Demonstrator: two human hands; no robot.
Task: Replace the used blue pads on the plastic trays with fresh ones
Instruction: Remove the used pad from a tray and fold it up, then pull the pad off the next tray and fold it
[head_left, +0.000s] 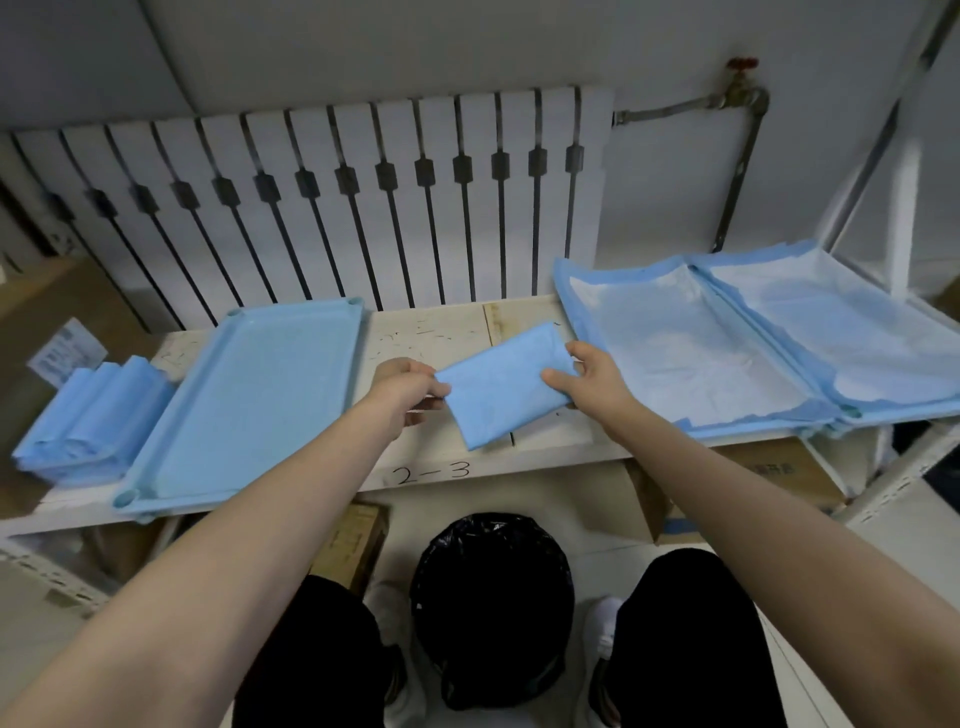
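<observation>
A: Obs. 1. Folded blue pad (503, 383) sits at centre of the white shelf (426, 332), over the handwritten mark "2-3". Left hand (405, 387) pinches its 9 o'clock edge; right hand (592, 376) pinches the 3 o'clock corner, thumb on top. Both hands closed on the pad.

B: Why gripped at opposite ends?

A: Judgement: opposed grips let the folds be pulled apart. The pad looks ready to be opened out, not yet spread.

B: Destination?

A: Likely the bare blue tray (244, 405) at 9 o'clock of the pad. No pad on it. It lies flat, with round corner posts.

B: Stock?

A: Stack of folded pads (88, 421) at the far 9 o'clock end, just beside the tray. Probably the fresh supply, kept within reach.

B: And at 3 o'clock?

A: Opened pads (727, 343) laid flat, two side by side, white centres with blue borders. Whether trays lie under them, cannot tell.

B: Pad's look?

A: Uniform light blue, thin, soft, slightly creased, tilted to the shelf edge. Black-lined bin (491, 608) at 6 o'clock on the floor, presumably for used pads.
</observation>
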